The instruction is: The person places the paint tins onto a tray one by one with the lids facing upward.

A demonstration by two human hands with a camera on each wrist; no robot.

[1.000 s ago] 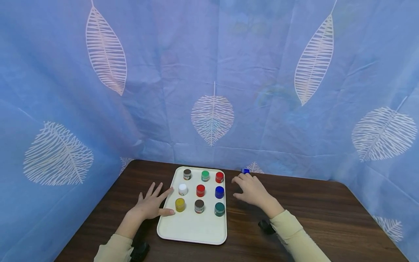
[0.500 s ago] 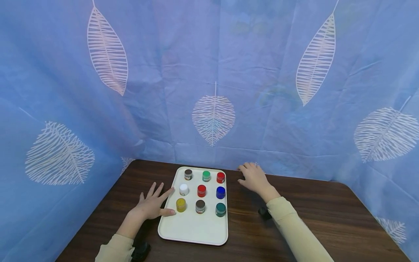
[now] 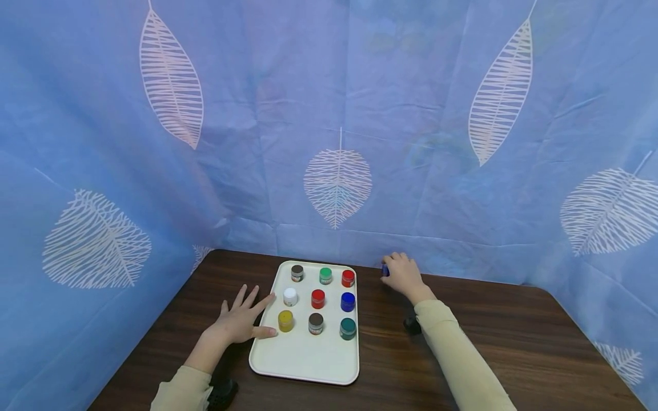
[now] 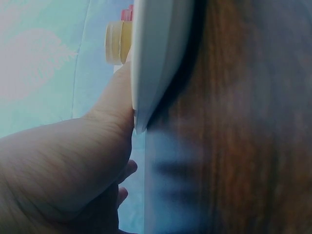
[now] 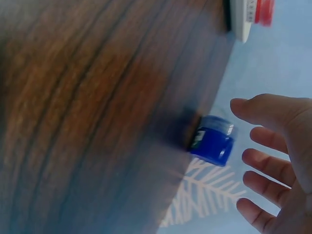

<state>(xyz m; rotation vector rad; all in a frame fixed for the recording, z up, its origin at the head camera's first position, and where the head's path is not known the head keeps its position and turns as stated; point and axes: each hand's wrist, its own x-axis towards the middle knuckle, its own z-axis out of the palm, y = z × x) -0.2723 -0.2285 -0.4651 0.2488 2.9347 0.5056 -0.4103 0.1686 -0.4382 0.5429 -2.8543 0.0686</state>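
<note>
A white tray (image 3: 303, 359) on the dark wood table carries several small paint jars with coloured lids in three rows. My left hand (image 3: 241, 319) lies flat with fingers spread at the tray's left rim (image 4: 161, 58), its thumb against the rim near the yellow jar (image 3: 285, 321). A lone blue jar (image 3: 384, 270) stands off the tray by the table's back edge. My right hand (image 3: 403, 274) is right beside it. In the right wrist view its fingers (image 5: 265, 109) are spread and close to the blue jar (image 5: 213, 140) without gripping it.
A blue curtain with leaf prints (image 3: 336, 182) hangs close behind and to both sides of the table. Bare wood table (image 3: 493, 337) stretches to the right of the tray. Black wrist-camera mounts (image 3: 413, 325) sit under both forearms.
My right hand moved away from the tray toward the table's back edge and reached the blue jar. The left hand and the tray stayed still.
</note>
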